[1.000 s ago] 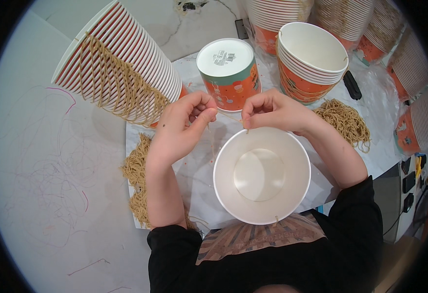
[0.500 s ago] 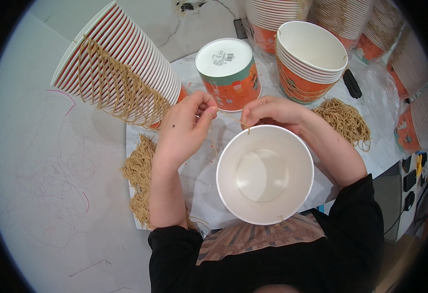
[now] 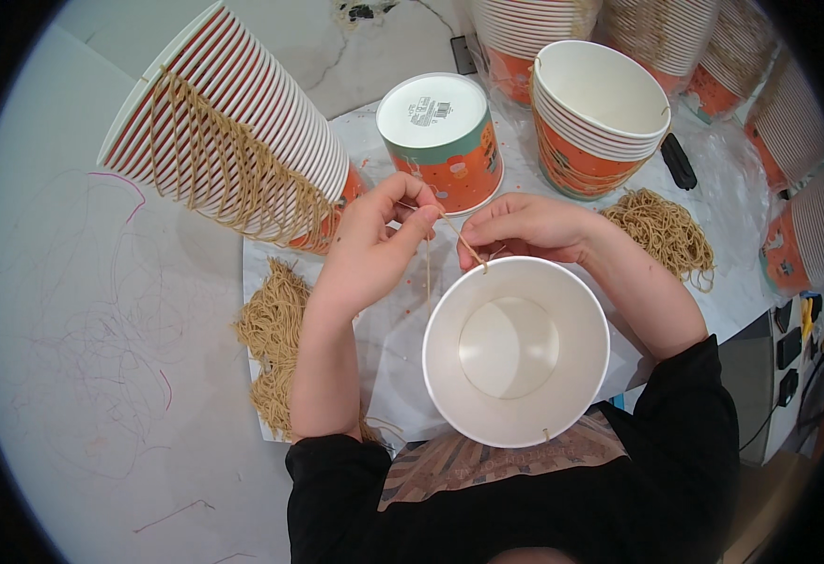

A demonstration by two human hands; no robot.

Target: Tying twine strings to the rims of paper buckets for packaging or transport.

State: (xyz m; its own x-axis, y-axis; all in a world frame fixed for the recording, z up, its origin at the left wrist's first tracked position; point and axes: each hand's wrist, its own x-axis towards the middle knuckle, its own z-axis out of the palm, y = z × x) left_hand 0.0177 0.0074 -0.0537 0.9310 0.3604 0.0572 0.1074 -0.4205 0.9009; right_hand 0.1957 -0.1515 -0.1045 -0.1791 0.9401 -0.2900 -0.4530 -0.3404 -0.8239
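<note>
A white paper bucket (image 3: 510, 348) is tilted against my body, its open mouth facing up. A tan string (image 3: 456, 233) comes off its far rim, where it is fastened through the edge. My left hand (image 3: 384, 235) pinches this string between thumb and forefinger, above and left of the rim. One strand hangs down from those fingers. Just beyond the rim, my right hand (image 3: 529, 228) is closed with its fingertips at the string; a thin end shows beneath them. Another short bit of string pokes through the near rim.
An upside-down orange bucket (image 3: 440, 179) stands ahead. Nested buckets with strings (image 3: 233, 122) lean at left, and a shorter stack (image 3: 600, 122) stands at right. Tan string bundles lie left (image 3: 275, 329) and right (image 3: 661, 235). A black cutter-like object (image 3: 678, 162) lies beside the right stack.
The bucket has shifted slightly toward me and right. My left hand has moved a little right, and the string between it and the rim now shows more clearly as a straight line.
</note>
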